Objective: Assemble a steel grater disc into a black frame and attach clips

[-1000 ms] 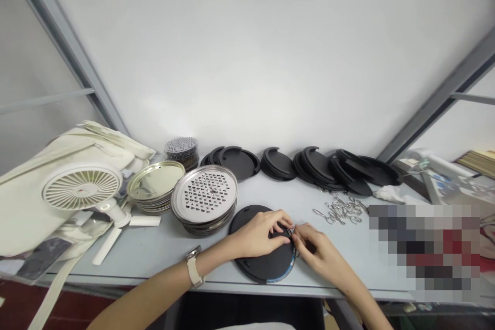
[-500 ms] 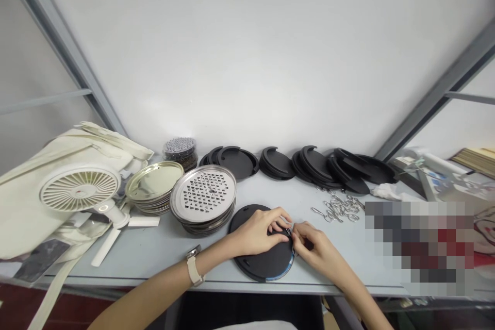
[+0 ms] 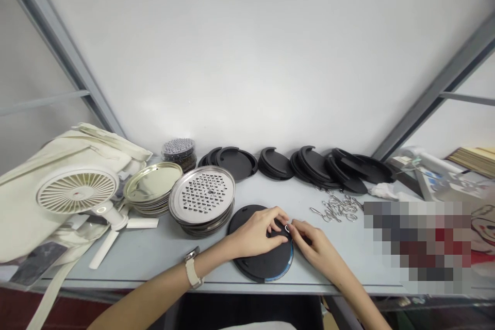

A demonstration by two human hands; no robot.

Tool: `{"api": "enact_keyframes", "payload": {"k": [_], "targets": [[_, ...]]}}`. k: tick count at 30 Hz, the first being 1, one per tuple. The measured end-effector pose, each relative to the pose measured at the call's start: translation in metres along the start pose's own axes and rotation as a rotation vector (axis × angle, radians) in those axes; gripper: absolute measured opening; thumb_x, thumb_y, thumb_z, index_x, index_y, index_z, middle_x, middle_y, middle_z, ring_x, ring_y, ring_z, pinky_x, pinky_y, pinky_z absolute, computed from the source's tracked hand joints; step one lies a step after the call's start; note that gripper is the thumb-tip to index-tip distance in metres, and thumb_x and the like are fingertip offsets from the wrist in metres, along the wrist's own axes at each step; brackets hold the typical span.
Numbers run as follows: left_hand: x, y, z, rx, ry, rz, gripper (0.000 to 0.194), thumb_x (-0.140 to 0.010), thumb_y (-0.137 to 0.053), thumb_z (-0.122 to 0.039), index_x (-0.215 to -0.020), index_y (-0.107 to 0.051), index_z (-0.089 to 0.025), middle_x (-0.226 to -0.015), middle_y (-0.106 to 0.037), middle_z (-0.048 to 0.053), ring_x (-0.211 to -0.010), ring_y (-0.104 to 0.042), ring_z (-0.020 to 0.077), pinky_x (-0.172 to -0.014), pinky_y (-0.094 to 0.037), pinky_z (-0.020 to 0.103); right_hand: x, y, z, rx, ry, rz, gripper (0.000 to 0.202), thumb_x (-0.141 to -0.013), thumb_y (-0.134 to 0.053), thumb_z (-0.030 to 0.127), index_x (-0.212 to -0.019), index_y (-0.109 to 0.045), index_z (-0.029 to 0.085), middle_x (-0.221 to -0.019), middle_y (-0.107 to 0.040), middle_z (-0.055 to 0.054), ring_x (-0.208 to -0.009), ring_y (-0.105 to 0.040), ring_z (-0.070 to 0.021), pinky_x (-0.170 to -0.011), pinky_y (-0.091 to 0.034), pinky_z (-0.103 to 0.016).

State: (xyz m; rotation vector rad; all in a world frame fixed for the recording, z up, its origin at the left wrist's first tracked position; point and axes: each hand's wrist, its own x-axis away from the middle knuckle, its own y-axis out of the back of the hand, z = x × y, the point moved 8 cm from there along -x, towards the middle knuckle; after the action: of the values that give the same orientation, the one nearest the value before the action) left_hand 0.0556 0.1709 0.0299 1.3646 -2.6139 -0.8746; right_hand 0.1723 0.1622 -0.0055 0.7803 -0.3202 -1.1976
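Note:
A black round disc (image 3: 263, 263) with a blue strip along its right edge lies near the table's front edge. My left hand (image 3: 263, 234) rests over its upper part, fingers curved and thumb apart, with nothing visible gripped. At the disc's right edge my right hand (image 3: 311, 242) pinches a small metal clip (image 3: 287, 228) between thumb and forefinger. Part of the clip is hidden by the fingers. To the right lies a pile of similar metal clips (image 3: 340, 209).
Left of the disc stand stacked perforated metal plates (image 3: 203, 196) and gold lids (image 3: 153, 183). A white fan (image 3: 79, 191) and cream bag (image 3: 23, 216) lie farther left. Black ring-shaped trays (image 3: 237, 164) line the wall. The right side holds clutter, partly pixelated.
The small metal clip now shows more clearly between my hands, and my right fingers have shifted slightly. My left hand stays over the disc.

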Motion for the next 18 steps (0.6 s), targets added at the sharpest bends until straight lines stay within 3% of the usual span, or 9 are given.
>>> {"api": "enact_keyframes", "payload": {"k": [6, 18], "targets": [[-0.001, -0.002, 0.002, -0.004, 0.005, 0.013, 0.031, -0.076, -0.065, -0.014, -0.105, -0.055, -0.02, -0.106, -0.063, 0.003, -0.082, -0.061, 0.0139, -0.069, -0.046, 0.022, 0.0, 0.0, 0.008, 0.079, 0.032, 0.002, 0.035, -0.098, -0.034, 0.032, -0.068, -0.048, 0.02, -0.06, -0.052, 0.001, -0.062, -0.049, -0.0169, -0.063, -0.038, -0.028], [-0.001, -0.004, 0.003, 0.044, 0.009, 0.041, 0.033, -0.078, -0.064, -0.012, -0.109, -0.056, -0.021, -0.107, -0.067, 0.004, -0.085, -0.063, 0.0155, -0.073, -0.048, 0.025, 0.005, -0.002, -0.002, 0.057, 0.041, 0.022, 0.036, -0.095, -0.038, 0.034, -0.061, -0.036, 0.022, -0.058, -0.043, 0.003, -0.063, -0.045, -0.0167, -0.059, -0.037, -0.028]]}}
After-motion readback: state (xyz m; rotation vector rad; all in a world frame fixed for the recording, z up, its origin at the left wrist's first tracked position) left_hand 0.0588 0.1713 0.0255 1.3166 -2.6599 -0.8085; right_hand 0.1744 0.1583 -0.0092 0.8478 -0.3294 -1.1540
